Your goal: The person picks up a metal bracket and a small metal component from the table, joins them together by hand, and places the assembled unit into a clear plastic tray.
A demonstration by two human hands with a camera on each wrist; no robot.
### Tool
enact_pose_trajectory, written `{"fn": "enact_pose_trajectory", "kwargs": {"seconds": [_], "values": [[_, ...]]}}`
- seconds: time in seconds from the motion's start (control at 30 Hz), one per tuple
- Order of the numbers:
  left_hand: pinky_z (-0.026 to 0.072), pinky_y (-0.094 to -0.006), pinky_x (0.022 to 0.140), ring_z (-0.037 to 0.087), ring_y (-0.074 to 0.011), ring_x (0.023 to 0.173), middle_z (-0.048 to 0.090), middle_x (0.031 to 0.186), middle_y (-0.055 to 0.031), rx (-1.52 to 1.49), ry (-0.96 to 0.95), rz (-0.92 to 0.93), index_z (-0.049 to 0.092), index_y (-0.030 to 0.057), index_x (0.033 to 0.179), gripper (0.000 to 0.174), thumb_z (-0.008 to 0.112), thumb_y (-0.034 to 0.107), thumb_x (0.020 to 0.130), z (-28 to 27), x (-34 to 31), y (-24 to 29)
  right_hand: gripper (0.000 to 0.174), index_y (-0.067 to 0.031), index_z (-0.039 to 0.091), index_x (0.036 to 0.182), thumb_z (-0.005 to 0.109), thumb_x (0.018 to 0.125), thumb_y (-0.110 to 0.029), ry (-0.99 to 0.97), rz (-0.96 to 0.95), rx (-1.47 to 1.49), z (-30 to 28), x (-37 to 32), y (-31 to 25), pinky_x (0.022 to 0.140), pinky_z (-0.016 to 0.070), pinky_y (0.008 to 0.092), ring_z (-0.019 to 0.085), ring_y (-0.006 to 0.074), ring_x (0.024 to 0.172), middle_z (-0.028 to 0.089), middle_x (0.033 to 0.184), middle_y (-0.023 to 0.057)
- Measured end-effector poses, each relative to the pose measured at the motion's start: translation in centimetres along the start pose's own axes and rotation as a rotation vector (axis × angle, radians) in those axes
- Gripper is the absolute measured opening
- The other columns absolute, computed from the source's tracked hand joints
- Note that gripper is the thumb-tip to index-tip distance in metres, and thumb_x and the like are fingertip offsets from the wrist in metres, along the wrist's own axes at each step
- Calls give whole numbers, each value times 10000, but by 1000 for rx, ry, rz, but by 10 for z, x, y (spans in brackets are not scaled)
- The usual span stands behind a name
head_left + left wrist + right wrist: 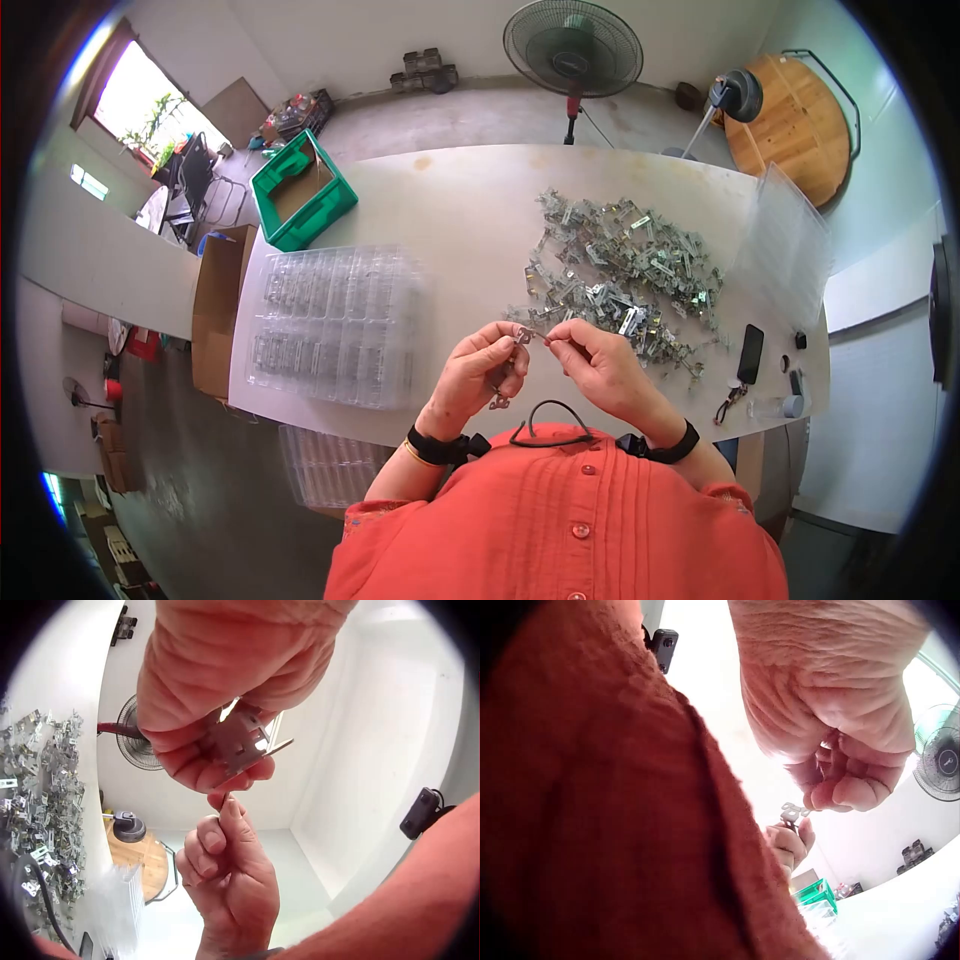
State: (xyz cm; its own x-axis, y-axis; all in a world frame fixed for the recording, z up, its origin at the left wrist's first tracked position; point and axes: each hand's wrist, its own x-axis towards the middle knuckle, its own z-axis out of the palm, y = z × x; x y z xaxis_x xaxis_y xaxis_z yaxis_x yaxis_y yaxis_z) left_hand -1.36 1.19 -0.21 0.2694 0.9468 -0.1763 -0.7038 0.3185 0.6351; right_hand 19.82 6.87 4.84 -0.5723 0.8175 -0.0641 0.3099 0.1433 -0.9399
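standing fan (572, 62), far side | round wooden tabletop (800, 130), upright | black phone (751, 353), flat

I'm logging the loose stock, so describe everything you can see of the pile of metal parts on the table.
The pile of metal parts is a loose, jumbled heap of many small silvery-grey pieces, thin and angular, with a few yellowish glints among them. It spreads unevenly, with stray pieces at its edges, directly on the pale table, toward the person's right, left of the clear plastic stack. The right hand is near it, apparently without touching.
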Motion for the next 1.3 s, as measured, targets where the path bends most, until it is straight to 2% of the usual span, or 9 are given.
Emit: {"fn": "enact_pose_trajectory", "kwargs": {"seconds": [0.1, 0.37, 0.4, 0.47, 0.8, 0.97, 1.0, 1.17, 1.3], "values": [[416, -240, 423, 543, -130, 536, 625, 832, -103, 7, -2, 4, 533, 39, 1158, 195, 475, 191, 1050, 1, -1, 2, 98, -40, 621, 1031, 608, 973, -118, 39, -41, -1, 3, 0, 1, 539, 397, 293, 461, 102, 576, 525, 646, 41], [416, -210, 483, 543, -93, 567, 634, 842, -83, 283, 21, 12, 526, 23, 1214, 268, 516, 226, 1039, 9, -3, 4, 94, -31, 604, 997, 605, 962, -119, 13, -56, -100, -3, -5, -4, 561, 445, 356, 574, 238, 578, 599, 690, 135], [416, -210, 483, 543, -93, 567, 634, 842, -83, 282, 18, 7, 526, 23, 1214, 268, 516, 226, 1039, 11, -4, 5, 94, -31, 604, 997, 605, 962, -119, 17, -51, -100, -3, -6, -2, 561, 445, 356, 574, 238, 578, 599, 690, 135], [408, -197, 519, 537, -78, 588, 637, 848, -68, 360, 25, 1, 518, 18, 1231, 280, 525, 221, 1037, 14, -5, 7, 64, -25, 610, 990, 586, 982, -84, 29, -91, -98, -3, -6, 3, 567, 457, 282, 562, 116, 610, 583, 683, 51], [427, -202, 565, 527, -65, 621, 641, 828, -46, 655, 17, 22, 385, -5, 1374, 435, 569, 148, 1011, 35, -6, 3, 152, -51, 575, 1153, 508, 1017, -67, -49, 1, -1, -8, -10, 5, 638, 515, 276, 625, 112, 700, 630, 778, 46], [435, -209, 570, 502, -60, 626, 632, 814, -35, 858, -7, 80, 284, 12, 1487, 582, 582, 97, 994, 42, -7, -3, 245, -42, 566, 1240, 414, 1051, -77, -238, 103, 394, -14, -9, 17, 705, 523, 261, 608, 82, 753, 635, 927, 27], [435, -209, 570, 502, -60, 626, 632, 814, -35, 856, -8, 78, 284, 12, 1487, 582, 582, 97, 994, 43, -6, -4, 256, -25, 549, 1235, 390, 1048, -97, -270, 140, 429, -17, -10, 15, 756, 519, 268, 596, 91, 791, 645, 883, 43], [510, -285, 683, 635, -159, 717, 681, 830, -94, 1205, -55, 247, 251, 21, 1514, 685, 627, 44, 942, 42, -6, -10, 180, -42, 579, 1169, 480, 1032, -102, -294, 174, 405, -18, -12, 13, 733, 498, 261, 574, 85, 778, 638, 889, 33], [518, -323, 739, 673, -215, 781, 689, 831, -123, 1207, -25, 183, 255, 21, 1512, 715, 650, 34, 916, 51, -8, -8, 69, -51, 616, 1034, 586, 998, -102, -189, 38, 268, -10, -10, 28, 703, 464, 262, 545, 96, 797, 608, 913, 24]]}}
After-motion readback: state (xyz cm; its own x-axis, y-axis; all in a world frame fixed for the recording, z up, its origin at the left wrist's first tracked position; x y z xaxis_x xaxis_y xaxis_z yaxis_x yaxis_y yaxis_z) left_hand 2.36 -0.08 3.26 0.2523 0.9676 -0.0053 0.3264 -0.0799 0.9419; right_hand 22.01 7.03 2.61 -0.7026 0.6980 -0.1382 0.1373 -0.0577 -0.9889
